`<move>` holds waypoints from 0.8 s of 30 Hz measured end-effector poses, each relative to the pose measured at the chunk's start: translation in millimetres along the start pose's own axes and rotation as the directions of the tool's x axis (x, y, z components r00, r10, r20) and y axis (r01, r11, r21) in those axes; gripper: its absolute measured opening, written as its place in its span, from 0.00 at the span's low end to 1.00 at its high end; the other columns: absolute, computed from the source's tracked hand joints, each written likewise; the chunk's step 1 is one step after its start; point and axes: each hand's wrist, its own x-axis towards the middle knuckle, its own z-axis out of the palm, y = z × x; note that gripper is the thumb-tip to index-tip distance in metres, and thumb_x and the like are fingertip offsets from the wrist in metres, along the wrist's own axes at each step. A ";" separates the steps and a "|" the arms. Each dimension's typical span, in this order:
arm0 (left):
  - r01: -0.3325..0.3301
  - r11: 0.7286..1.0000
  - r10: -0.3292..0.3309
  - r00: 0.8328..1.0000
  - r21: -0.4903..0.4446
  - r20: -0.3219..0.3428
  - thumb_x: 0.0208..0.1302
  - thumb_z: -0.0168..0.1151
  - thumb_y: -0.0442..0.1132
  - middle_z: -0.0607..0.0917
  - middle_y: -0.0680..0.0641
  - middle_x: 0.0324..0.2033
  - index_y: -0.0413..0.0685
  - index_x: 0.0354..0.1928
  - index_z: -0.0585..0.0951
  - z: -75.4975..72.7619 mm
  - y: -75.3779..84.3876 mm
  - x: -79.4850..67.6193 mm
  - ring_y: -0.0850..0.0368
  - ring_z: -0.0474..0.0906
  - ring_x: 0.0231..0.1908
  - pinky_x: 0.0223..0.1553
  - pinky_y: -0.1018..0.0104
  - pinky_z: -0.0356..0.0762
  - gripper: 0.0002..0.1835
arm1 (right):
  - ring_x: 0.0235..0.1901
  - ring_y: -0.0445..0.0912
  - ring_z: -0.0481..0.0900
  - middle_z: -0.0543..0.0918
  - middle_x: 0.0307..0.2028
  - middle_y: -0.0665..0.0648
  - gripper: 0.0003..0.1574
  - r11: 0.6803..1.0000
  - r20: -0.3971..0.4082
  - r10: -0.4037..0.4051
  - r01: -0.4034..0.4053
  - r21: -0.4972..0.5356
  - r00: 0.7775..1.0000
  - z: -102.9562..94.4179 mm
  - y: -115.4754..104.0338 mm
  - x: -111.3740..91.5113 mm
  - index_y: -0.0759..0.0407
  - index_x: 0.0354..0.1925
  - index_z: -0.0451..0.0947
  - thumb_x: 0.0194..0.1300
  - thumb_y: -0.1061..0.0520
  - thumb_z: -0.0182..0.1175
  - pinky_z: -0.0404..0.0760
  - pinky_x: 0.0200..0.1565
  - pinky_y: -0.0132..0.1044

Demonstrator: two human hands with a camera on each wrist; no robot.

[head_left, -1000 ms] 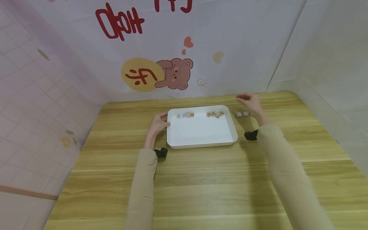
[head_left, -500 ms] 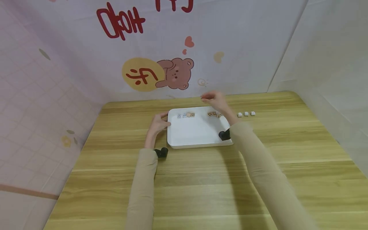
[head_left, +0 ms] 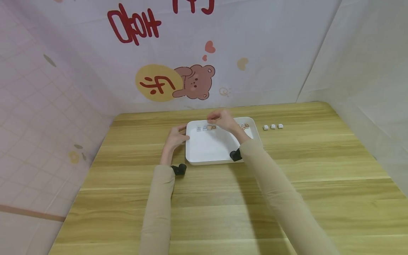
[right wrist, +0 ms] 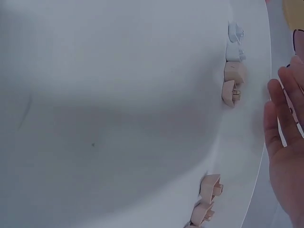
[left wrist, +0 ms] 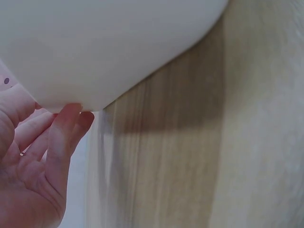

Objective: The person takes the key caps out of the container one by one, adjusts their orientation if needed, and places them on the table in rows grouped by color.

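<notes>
A shallow white tray (head_left: 204, 150) lies on the wooden table. My left hand (head_left: 173, 138) holds its left side, thumb at the rim; the left wrist view has the fingertips (left wrist: 71, 108) against the tray's edge. Inside, along the back wall, sits a short row of white and tan keycaps (head_left: 209, 127). Over the back rim, close to that row, is my right hand (head_left: 221, 119). The right wrist view shows its fingers (right wrist: 286, 102) fairly straight beyond the rim, with nothing visible in them. A second group of tan keycaps (right wrist: 203, 211) is partly hidden by this hand in the head view.
Three white keycaps (head_left: 273, 126) stand in a row on the table (head_left: 318, 159), right of the tray. Behind the table hangs a printed cloth (head_left: 267, 42) with a bear and red characters. Black wrist cameras (head_left: 236, 155) stick out beside the forearms.
My right hand has moved left from above the keycaps on the table, across the tray, and down to its back rim. The left hand has kept its place at the tray.
</notes>
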 end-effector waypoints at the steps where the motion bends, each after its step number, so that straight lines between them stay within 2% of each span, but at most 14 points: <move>1: 0.000 1.000 0.000 1.000 0.002 0.001 0.53 0.55 0.21 0.68 0.40 0.67 0.41 0.68 0.65 0.1 0.1 -0.1 0.44 0.72 0.62 0.50 0.57 0.81 0.36 | 0.48 0.50 0.81 0.85 0.47 0.58 0.15 1.000 0.013 -0.006 0.006 -0.021 1.000 1.6 -0.2 0.9 0.60 0.47 0.83 0.63 0.57 0.61 0.79 0.50 0.40; 8: -0.006 1.000 0.007 1.000 -0.011 0.015 0.53 0.54 0.21 0.67 0.40 0.68 0.40 0.69 0.64 -0.4 -0.6 0.4 0.44 0.71 0.63 0.51 0.56 0.80 0.37 | 0.53 0.51 0.81 0.84 0.52 0.59 0.19 0.992 0.134 -0.006 0.023 -0.126 0.991 7.2 -8.7 1.4 0.61 0.51 0.81 0.62 0.59 0.62 0.79 0.54 0.42; 13: -0.005 1.000 0.005 1.000 -0.020 0.022 0.54 0.54 0.21 0.66 0.40 0.68 0.40 0.69 0.64 -0.9 -1.1 1.1 0.44 0.71 0.63 0.53 0.53 0.79 0.37 | 0.54 0.53 0.79 0.82 0.53 0.59 0.21 0.969 0.205 -0.015 0.065 -0.238 0.979 8.5 -10.0 1.7 0.60 0.53 0.80 0.60 0.60 0.63 0.76 0.58 0.44; 16: 0.008 1.000 -0.007 1.000 -0.031 0.030 0.54 0.54 0.21 0.65 0.41 0.69 0.41 0.69 0.63 -1.1 -0.3 0.8 0.44 0.69 0.64 0.54 0.52 0.78 0.37 | 0.51 0.52 0.79 0.83 0.52 0.59 0.20 0.952 0.228 -0.025 0.093 -0.290 0.973 8.7 -10.1 1.7 0.60 0.51 0.81 0.58 0.63 0.63 0.77 0.56 0.43; 20: 0.012 1.000 -0.012 1.000 -0.027 0.026 0.54 0.54 0.20 0.65 0.41 0.69 0.41 0.69 0.63 -0.8 0.0 1.2 0.45 0.69 0.65 0.53 0.53 0.79 0.37 | 0.40 0.49 0.79 0.86 0.45 0.59 0.18 0.928 0.236 -0.052 0.135 -0.348 0.970 8.8 -9.6 2.1 0.61 0.45 0.84 0.54 0.68 0.64 0.79 0.48 0.38; 24: -0.002 1.000 0.002 1.000 -0.010 0.011 0.53 0.54 0.20 0.67 0.40 0.68 0.40 0.69 0.64 0.0 -0.6 0.8 0.45 0.70 0.64 0.51 0.55 0.80 0.37 | 0.40 0.49 0.79 0.87 0.42 0.59 0.18 0.913 0.254 -0.037 0.136 -0.385 0.966 8.2 -7.0 3.0 0.62 0.43 0.85 0.51 0.71 0.64 0.79 0.47 0.37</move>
